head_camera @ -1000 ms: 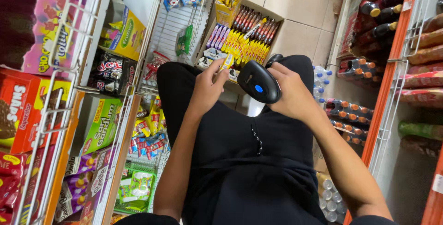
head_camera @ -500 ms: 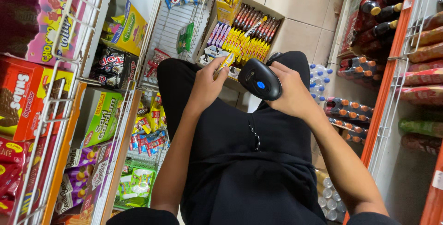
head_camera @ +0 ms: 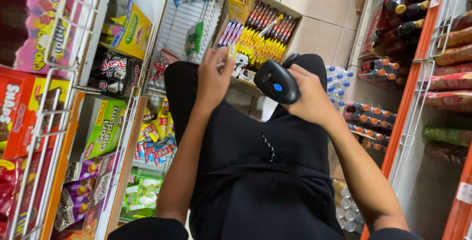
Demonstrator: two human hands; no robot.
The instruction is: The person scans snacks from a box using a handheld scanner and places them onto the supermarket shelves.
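Observation:
My right hand grips a black handheld scanner with a blue button on top, held over my black-clad legs. My left hand is raised beside it, its fingertips pinching a small yellow packet. Both hands hover just in front of an open cardboard box on the tiled floor, filled with several yellow, red and purple snack bars. The scanner's front end points towards that box.
Wire shelves at the left carry boxed sweets and snack packets. A hanging wire rack holds small bags. Red shelving at the right holds bottled drinks. Packs of water bottles stand on the floor.
My left hand has turned and lifted slightly, with the small yellow packet now showing at its fingertips. The scanner in my right hand has barely shifted.

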